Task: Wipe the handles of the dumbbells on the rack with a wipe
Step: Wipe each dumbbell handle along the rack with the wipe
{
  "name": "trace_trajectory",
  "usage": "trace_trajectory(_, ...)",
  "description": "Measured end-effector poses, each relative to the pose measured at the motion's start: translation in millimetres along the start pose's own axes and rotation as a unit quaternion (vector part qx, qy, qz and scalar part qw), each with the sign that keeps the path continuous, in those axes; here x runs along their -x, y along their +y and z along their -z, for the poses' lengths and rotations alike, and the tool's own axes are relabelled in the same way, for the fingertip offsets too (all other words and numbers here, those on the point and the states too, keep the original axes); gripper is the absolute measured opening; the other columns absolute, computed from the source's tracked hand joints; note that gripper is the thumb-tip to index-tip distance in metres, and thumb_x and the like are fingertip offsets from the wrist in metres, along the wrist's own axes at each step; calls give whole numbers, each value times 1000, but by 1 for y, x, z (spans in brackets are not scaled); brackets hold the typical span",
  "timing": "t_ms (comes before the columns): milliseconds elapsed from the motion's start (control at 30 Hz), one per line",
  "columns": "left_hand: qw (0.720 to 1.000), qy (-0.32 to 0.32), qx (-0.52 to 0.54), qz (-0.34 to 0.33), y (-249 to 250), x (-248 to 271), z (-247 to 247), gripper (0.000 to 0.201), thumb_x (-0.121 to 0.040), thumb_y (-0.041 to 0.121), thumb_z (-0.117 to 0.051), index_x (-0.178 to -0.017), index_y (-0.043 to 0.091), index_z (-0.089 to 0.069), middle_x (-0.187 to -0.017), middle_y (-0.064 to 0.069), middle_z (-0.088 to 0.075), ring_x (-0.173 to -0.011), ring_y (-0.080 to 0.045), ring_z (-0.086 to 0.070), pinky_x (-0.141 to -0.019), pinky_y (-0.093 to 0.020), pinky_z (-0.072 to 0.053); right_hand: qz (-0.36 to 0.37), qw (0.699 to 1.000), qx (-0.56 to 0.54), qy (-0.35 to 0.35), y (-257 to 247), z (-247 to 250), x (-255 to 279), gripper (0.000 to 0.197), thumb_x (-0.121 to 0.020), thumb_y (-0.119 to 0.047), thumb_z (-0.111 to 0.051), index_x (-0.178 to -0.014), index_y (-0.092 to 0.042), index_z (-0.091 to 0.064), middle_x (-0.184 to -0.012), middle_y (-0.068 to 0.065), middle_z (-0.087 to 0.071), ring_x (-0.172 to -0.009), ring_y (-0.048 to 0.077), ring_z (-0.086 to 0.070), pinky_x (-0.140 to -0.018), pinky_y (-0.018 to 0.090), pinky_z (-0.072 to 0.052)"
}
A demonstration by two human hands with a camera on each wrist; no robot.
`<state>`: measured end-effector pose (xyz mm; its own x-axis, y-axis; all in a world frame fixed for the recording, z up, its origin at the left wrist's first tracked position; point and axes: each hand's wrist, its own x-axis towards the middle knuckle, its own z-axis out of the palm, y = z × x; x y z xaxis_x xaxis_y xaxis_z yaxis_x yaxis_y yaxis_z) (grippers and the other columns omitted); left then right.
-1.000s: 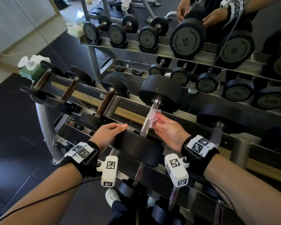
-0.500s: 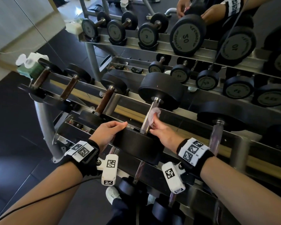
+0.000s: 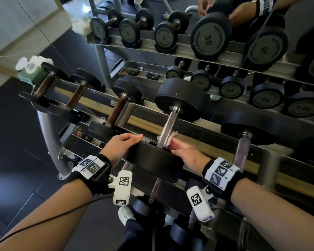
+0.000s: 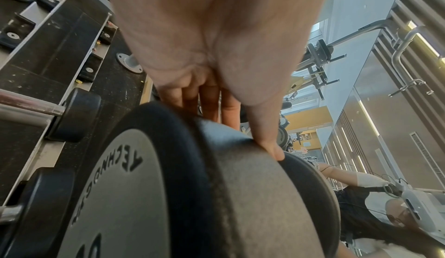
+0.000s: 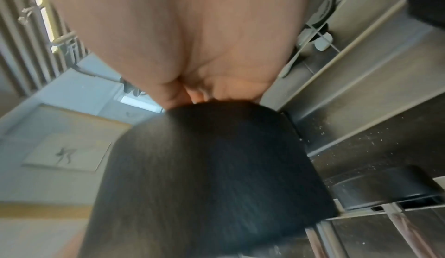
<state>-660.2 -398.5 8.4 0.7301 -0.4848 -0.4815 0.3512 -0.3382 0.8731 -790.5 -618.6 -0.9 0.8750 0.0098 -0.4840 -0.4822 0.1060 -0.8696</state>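
A large black dumbbell lies across the top rack, its chrome handle running between a far head and a near head. My right hand holds a crumpled white wipe against the lower end of that handle, just above the near head. My left hand rests on top of the near head with straight fingers and the thumb pressed along its rim. In the right wrist view only my palm and the blurred black head show; the wipe is hidden.
Three smaller brown-handled dumbbells lie to the left on the rack, and another chrome-handled one to the right. A green wipe pack stands at the rack's far left end. A mirror behind reflects the rack. Lower tiers hold more dumbbells.
My right hand has slid the wipe down the handle from near its middle to the end by the near head. The left hand has stayed on the head.
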Motion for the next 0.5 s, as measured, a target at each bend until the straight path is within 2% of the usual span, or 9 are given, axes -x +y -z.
trace_trajectory(33,1000,1,-3,-1,-1,-1,0,65,-56,69,-80,-94,17,-76,-97,-4,-75,-86,-13,-69,-74,-27,-51,-3,1000,11,9,-2,3,-1,54,-100,4,-42,-150,-17,-40,-136,-9,-56,-119,0,-53,-98,10,-41)
trace_trajectory(133,1000,4,-2,-3,-2,-2,1,72,-50,73,-82,-93,16,-76,-100,-6,-74,-87,-12,-69,-73,-25,-51,11,997,25,69,-17,15,-12,47,-100,2,-47,-146,-11,-46,-144,9,-54,-129,16,-51,-117,32,-32)
trace_trajectory(167,1000,4,-1,-4,-2,-2,1,74,-48,74,-82,-92,15,-76,-100,-6,-74,-86,-11,-69,-72,-24,-51,20,997,-1,80,-24,19,-17,47,-100,4,-46,-145,-9,-47,-145,14,-53,-130,19,-50,-117,34,-32)
trace_trajectory(233,1000,2,-4,-6,-1,-2,1,78,-47,74,-82,-94,12,-75,-100,-5,-74,-85,-10,-69,-72,-24,-51,26,991,-92,95,-36,24,-24,44,-99,7,-44,-141,-2,-49,-145,23,-50,-121,22,-53,-108,30,-40)
trace_trajectory(267,1000,3,-5,-8,-1,-2,1,80,-47,74,-82,-95,10,-75,-99,-5,-74,-84,-10,-69,-72,-23,-51,26,990,-102,94,-39,25,-25,42,-98,9,-44,-139,-1,-50,-144,26,-50,-120,22,-54,-107,30,-41)
trace_trajectory(333,1000,3,-3,-10,0,-1,1,83,-48,72,-83,-97,6,-73,-94,-4,-75,-81,-10,-69,-67,-21,-53,11,995,-49,82,-36,22,-18,42,-99,7,-45,-139,-2,-51,-142,22,-53,-128,26,-53,-116,36,-36)
trace_trajectory(400,1000,-6,-5,-7,3,0,1,77,-54,67,-82,-99,5,-73,-91,-3,-74,-79,-11,-69,-64,-20,-53,-15,998,-11,54,-30,20,-6,39,-100,5,-45,-138,-2,-52,-137,17,-57,-131,31,-53,-113,34,-41)
trace_trajectory(467,1000,-16,-15,1,8,1,0,59,-64,56,-79,-98,8,-74,-92,-3,-73,-86,-16,-68,-71,-25,-54,-27,999,18,33,-29,21,2,35,-100,3,-47,-134,-1,-56,-132,16,-62,-125,29,-59,-107,30,-46)
trace_trajectory(500,999,-21,-30,4,12,0,0,47,-71,49,-77,-98,11,-74,-96,-4,-73,-92,-18,-67,-79,-29,-54,-23,998,52,27,-33,23,4,32,-100,-1,-51,-131,-4,-60,-129,14,-65,-120,26,-62,-107,32,-46)
